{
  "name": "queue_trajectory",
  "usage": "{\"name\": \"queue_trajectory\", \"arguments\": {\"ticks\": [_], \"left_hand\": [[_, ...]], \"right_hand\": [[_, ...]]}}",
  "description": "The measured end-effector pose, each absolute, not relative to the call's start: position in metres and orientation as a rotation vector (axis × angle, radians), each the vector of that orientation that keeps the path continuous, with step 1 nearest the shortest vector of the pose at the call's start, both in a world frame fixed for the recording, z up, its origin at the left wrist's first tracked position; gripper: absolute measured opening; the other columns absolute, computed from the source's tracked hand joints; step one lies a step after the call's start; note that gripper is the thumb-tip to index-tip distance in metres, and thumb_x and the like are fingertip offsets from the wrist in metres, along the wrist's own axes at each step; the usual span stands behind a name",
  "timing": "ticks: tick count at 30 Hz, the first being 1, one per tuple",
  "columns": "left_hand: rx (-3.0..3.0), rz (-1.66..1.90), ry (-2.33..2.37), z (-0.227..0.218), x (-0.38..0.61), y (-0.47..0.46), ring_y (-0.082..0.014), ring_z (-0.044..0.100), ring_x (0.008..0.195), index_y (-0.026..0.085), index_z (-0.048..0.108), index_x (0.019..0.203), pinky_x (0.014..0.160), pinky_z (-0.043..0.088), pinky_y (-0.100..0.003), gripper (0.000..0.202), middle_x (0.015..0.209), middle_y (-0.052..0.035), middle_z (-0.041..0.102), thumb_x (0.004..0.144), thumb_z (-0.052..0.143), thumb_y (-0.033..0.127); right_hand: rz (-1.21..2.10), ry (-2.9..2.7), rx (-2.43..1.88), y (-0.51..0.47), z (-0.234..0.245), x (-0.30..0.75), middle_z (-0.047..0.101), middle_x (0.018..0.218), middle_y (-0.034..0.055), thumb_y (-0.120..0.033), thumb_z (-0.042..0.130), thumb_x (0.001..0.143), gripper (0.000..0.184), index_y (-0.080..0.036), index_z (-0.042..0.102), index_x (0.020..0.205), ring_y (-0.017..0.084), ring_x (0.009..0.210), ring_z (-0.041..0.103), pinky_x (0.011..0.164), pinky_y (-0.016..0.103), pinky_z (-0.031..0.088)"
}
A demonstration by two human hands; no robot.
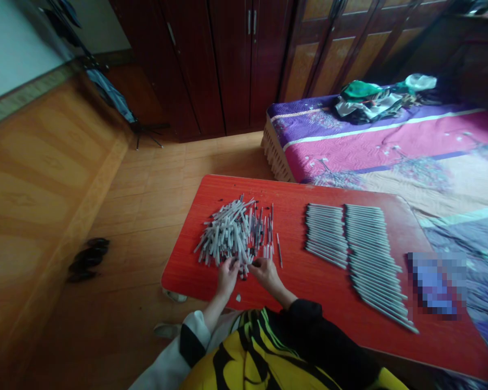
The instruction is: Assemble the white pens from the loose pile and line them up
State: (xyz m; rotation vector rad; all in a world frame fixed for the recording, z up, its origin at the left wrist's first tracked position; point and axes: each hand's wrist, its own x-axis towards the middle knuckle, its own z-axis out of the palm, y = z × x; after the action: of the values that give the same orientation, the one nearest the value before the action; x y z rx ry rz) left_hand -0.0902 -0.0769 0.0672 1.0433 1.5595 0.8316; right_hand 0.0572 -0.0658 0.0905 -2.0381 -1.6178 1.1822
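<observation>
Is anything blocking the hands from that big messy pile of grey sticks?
No, nothing visible is in the way. The left hand and right hand are right at the near edge of the pile. A little pale piece lies on the red table, but nearer the person, not between.

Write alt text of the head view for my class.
A person's left hand and right hand are at the near edge of a jumbled pile of pen-like sticks on a red table; two neat columns of sticks lie to the right.
</observation>
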Motion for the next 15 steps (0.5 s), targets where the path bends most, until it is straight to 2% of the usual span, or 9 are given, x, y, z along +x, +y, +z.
{"name": "queue_trajectory", "arguments": {"ticks": [2, 4, 7, 10, 13, 15], "left_hand": [[0.954, 0.851, 1.503, 0.072, -0.085, -0.074, -0.0151, 0.060, 0.059, 0.014, 0.061, 0.094, 0.052, 0.044, -0.023, 0.037, 0.070, -0.0042, 0.066, 0.077, 0.051, 0.045], [0.880, 0.874, 1.459, 0.077, -0.080, -0.073, -0.0128, 0.057, 0.052, 0.013, 0.061, 0.093, 0.047, 0.041, -0.021, 0.041, 0.065, -0.0027, 0.064, 0.075, 0.053, 0.048], [0.802, 0.905, 1.413, 0.084, -0.077, -0.074, -0.0111, 0.055, 0.052, 0.012, 0.062, 0.086, 0.049, 0.041, -0.020, 0.039, 0.065, -0.0026, 0.064, 0.070, 0.059, 0.047], [0.746, 0.924, 1.386, 0.088, -0.078, -0.075, -0.0111, 0.055, 0.054, 0.012, 0.063, 0.080, 0.051, 0.042, -0.021, 0.036, 0.066, -0.0028, 0.064, 0.065, 0.064, 0.044], [0.681, 0.993, 1.414, 0.090, -0.084, -0.077, -0.0126, 0.058, 0.067, 0.014, 0.061, 0.082, 0.063, 0.045, -0.023, 0.032, 0.077, -0.0032, 0.065, 0.065, 0.065, 0.041], [0.633, 1.040, 1.451, 0.091, -0.089, -0.079, -0.0134, 0.059, 0.074, 0.016, 0.059, 0.084, 0.068, 0.046, -0.023, 0.030, 0.085, -0.0033, 0.065, 0.065, 0.065, 0.039]], "right_hand": [[1.234, -1.584, -1.927, -0.079, 0.095, 0.053, 0.055, 0.052, 0.0017, -0.039, 0.056, 0.071, 0.030, -0.012, 0.064, 0.061, 0.013, 0.052, 0.054, 0.045, 0.019, 0.032], [1.232, -1.552, -1.909, -0.087, 0.097, 0.050, 0.053, 0.048, 0.0004, -0.038, 0.059, 0.068, 0.029, -0.011, 0.062, 0.058, 0.012, 0.049, 0.052, 0.044, 0.019, 0.031], [1.250, -1.522, -1.903, -0.092, 0.096, 0.048, 0.053, 0.048, -0.0002, -0.034, 0.061, 0.066, 0.025, -0.011, 0.063, 0.059, 0.011, 0.048, 0.051, 0.044, 0.018, 0.032], [1.305, -1.626, -1.794, -0.092, 0.093, 0.052, 0.057, 0.052, 0.0003, -0.034, 0.057, 0.072, 0.026, -0.010, 0.066, 0.066, 0.011, 0.049, 0.053, 0.045, 0.018, 0.035], [1.200, -1.797, -1.915, -0.081, 0.089, 0.064, 0.063, 0.059, 0.0013, -0.035, 0.050, 0.080, 0.030, -0.013, 0.068, 0.074, 0.011, 0.055, 0.057, 0.049, 0.017, 0.038], [1.043, -1.829, -2.089, -0.066, 0.085, 0.074, 0.067, 0.070, 0.0045, -0.033, 0.047, 0.083, 0.028, -0.014, 0.068, 0.083, 0.014, 0.066, 0.061, 0.054, 0.019, 0.040]]}}
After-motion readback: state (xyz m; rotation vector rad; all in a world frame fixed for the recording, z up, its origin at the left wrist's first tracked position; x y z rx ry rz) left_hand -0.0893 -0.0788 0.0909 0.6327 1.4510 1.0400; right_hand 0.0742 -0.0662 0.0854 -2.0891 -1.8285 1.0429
